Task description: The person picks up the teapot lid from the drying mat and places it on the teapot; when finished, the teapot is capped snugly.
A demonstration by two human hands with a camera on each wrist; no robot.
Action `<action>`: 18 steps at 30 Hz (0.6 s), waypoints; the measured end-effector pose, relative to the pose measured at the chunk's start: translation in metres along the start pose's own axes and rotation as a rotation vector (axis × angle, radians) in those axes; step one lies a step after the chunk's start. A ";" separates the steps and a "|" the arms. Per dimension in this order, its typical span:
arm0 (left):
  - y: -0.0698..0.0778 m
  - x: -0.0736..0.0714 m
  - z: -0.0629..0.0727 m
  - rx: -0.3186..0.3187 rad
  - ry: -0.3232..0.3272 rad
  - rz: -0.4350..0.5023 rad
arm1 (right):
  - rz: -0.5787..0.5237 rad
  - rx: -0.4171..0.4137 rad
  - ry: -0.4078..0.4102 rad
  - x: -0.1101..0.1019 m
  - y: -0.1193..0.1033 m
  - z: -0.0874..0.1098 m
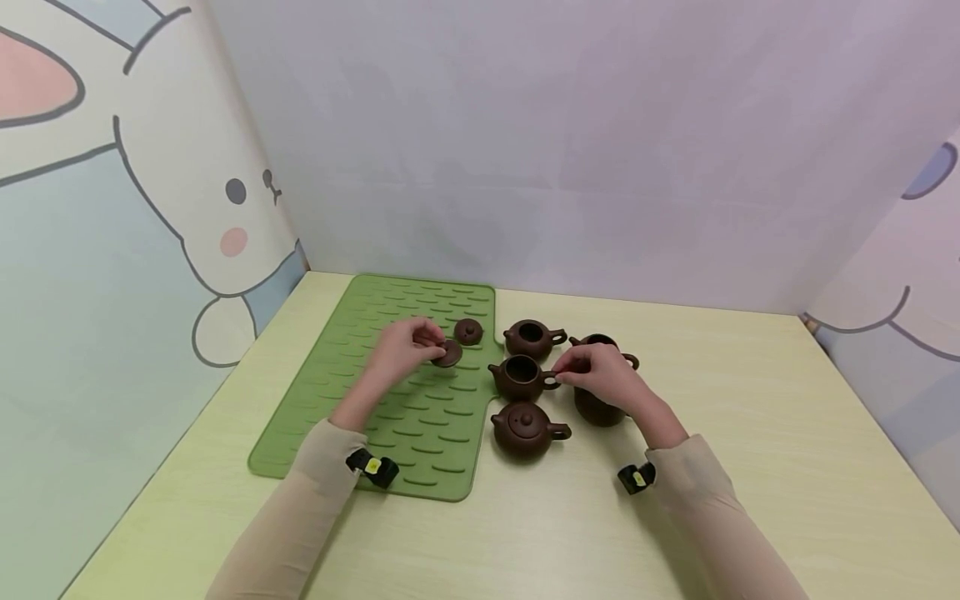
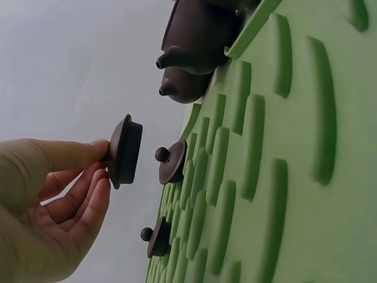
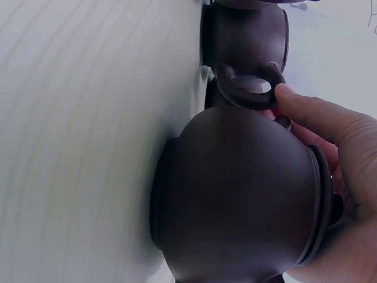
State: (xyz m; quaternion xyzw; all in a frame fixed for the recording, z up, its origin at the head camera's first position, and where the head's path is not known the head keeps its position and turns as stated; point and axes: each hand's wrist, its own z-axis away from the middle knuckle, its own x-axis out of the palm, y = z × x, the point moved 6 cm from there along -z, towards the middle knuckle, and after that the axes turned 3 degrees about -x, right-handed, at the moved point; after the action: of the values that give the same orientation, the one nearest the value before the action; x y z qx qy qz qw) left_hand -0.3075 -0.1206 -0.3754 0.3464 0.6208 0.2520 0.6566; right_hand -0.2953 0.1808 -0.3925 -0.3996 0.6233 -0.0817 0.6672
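My left hand (image 1: pixel 401 348) pinches a dark brown teapot lid (image 2: pixel 125 152) by its knob, holding it above the green mat, its underside rim facing away from my fingers in the left wrist view. Thumb and fingers of my right hand (image 1: pixel 603 372) pinch the loop handle (image 3: pixel 250 99) of a lidless teapot (image 1: pixel 519 379), whose spout points left toward the mat. Close under the right hand stands a lidded teapot (image 3: pixel 241 194), largely covered by that hand in the head view. Two more lids lie knob up on the mat, a nearer lid (image 2: pixel 172 162) and a farther lid (image 2: pixel 155 237).
The ribbed green mat (image 1: pixel 420 433) covers the table's left part. Beside its right edge stand an open teapot (image 1: pixel 528 337) at the back and a lidded teapot (image 1: pixel 523 431) in front. Another open teapot (image 1: pixel 597 339) is behind the right hand. Walls border the table.
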 end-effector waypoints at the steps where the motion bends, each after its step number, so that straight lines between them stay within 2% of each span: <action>1: 0.002 0.001 0.000 0.002 -0.002 0.002 | -0.001 -0.002 0.000 0.000 0.000 0.000; 18: 0.025 0.019 -0.008 0.062 -0.038 0.050 | -0.005 -0.002 -0.003 0.000 0.000 0.000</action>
State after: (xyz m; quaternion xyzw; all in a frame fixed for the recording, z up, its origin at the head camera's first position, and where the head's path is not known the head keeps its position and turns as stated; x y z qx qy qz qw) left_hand -0.3110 -0.0895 -0.3685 0.3868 0.6069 0.2421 0.6507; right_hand -0.2956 0.1809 -0.3925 -0.4018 0.6214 -0.0819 0.6676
